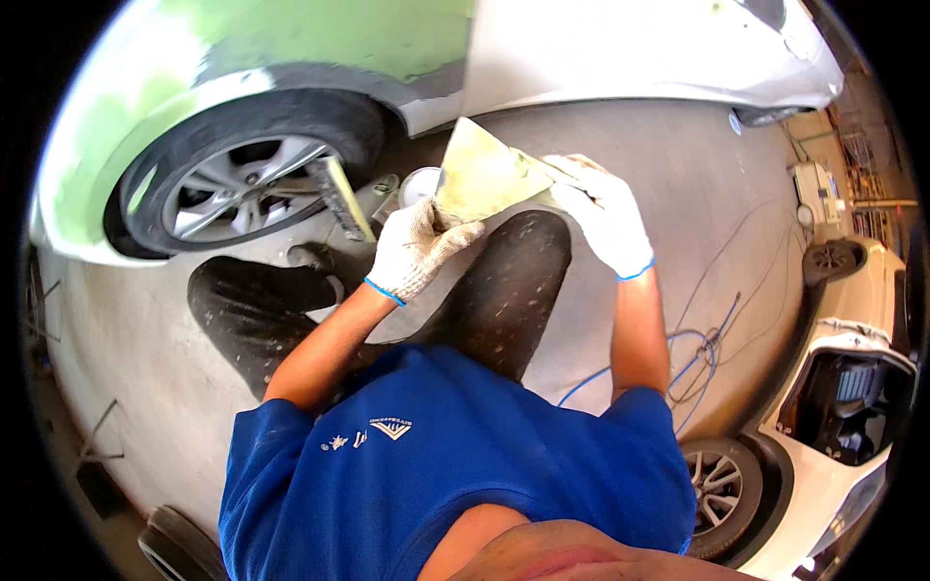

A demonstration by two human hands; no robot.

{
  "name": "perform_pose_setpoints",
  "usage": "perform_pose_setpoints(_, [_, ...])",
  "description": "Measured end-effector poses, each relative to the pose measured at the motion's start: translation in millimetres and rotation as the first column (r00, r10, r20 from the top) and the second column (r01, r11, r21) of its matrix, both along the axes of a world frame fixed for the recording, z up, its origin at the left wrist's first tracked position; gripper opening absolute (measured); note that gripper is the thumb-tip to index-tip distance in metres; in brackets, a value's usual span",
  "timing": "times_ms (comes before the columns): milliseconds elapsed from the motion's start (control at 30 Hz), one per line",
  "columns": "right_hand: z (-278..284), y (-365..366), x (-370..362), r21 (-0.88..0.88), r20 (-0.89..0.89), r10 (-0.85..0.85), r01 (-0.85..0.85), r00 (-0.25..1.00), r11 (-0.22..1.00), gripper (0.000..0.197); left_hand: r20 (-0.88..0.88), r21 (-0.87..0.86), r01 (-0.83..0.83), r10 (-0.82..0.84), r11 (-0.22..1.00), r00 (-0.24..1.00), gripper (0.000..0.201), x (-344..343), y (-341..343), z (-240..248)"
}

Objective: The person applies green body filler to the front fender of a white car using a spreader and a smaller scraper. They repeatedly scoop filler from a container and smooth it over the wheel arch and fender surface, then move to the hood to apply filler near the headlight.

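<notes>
My left hand (417,250), in a white knit glove with a blue cuff, grips a flat putty board (484,179) by its lower left edge. The board is coated with pale yellow filler and tilts above my knee. My right hand (603,215), gloved alike, pinches a putty scraper (542,174) smeared with the same filler. Its blade lies against the board's right side; fingers and filler hide most of it. Behind my left hand a round container with a white top (419,184) sits on the floor.
Ahead stands a car with a green-and-white body panel (329,39) and a front wheel (247,184). A long filler-edged tool (347,198) leans by that wheel. Blue hose and cables (712,339) lie at right. A white car (823,387) with an open window is farther right.
</notes>
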State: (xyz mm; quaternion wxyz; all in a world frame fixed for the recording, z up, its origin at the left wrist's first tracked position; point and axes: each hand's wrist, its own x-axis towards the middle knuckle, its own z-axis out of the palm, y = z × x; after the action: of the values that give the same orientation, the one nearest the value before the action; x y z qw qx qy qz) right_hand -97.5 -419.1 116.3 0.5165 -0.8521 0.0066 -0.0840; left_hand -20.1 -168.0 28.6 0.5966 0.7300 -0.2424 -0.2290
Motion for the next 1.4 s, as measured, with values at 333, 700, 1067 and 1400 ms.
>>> perform_pose_setpoints(333, [35.8, 168.5, 9.9, -0.669, 0.65, 0.218, 0.412, 0.728, 0.619, 0.047, 0.18, -0.212, -0.202, 0.241, 0.956, 0.954, 0.04, -43.8, 112.7, 52.0])
perform_pose_setpoints(700, [24.0, 229.0, 31.8, 0.045, 0.428, 0.118, -0.152, 0.896, 0.987, 0.029, 0.414, 0.015, -0.544, 0.49, 0.839, 0.767, 0.041, -32.0, 266.6, 68.7])
perform_pose_setpoints(1067, [-83.7, 238.1, 136.9, 0.504, -0.208, 0.606, -0.446, 0.768, 0.739, 0.038, 0.196, 0.687, -0.215, 0.108, 0.694, 0.975, 0.033, -1.8, 365.8, 50.7])
perform_pose_setpoints(1400, [-242.1, 151.8, 186.6, 0.592, -0.576, 0.677, -0.338, 0.458, 0.732, 0.039, -0.001, 0.704, 0.369, -0.519, 0.607, 0.855, 0.045, 128.5, 349.9, -12.9])
